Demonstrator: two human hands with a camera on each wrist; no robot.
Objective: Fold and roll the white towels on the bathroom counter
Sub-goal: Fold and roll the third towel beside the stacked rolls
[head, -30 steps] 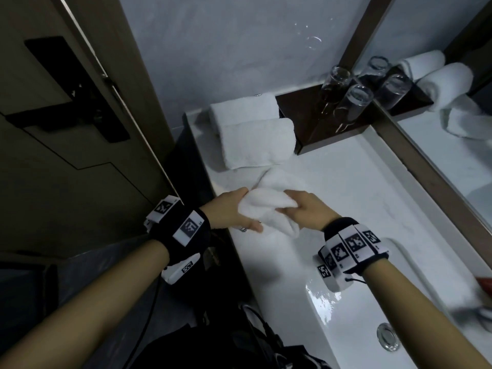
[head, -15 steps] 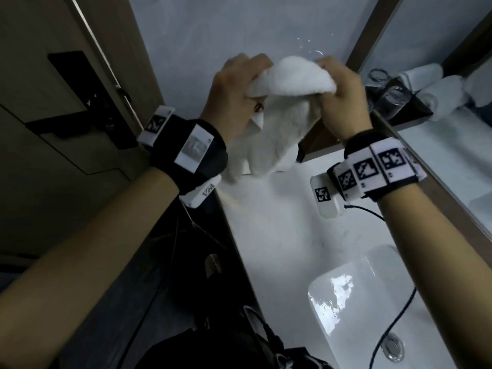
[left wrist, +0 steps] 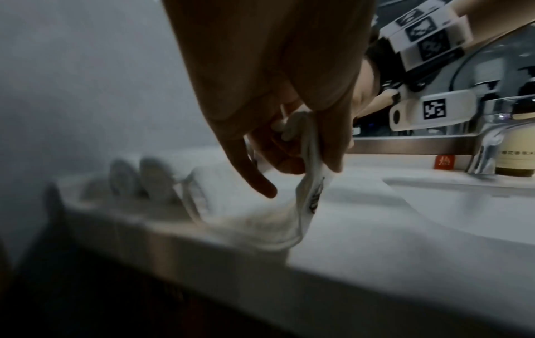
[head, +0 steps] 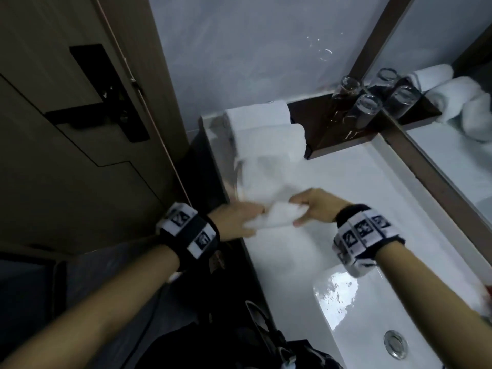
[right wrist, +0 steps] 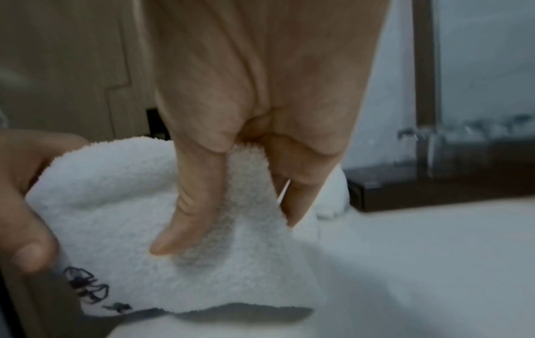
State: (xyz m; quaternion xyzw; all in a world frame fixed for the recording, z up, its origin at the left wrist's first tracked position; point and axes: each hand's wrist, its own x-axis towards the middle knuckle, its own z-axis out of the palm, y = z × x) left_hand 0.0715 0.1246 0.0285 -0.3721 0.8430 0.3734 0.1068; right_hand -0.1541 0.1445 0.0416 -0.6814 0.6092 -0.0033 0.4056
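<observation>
Pinching the near edge of a soft, light white towel at centre frame, the left hand and right hand each keep a narrow grip on its corners, the limp terry draping onto the worktop toward two rolled towels at upper centre.

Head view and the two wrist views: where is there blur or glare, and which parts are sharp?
Head view: dim; the towel and left hand smear with motion, and glare sits on the basin. Left wrist view: the rolled towels and counter edge are blurred, the tag marker sharper. Right wrist view: the towel's pile and dark embroidery are fairly sharp under the right hand; the background is soft.
</observation>
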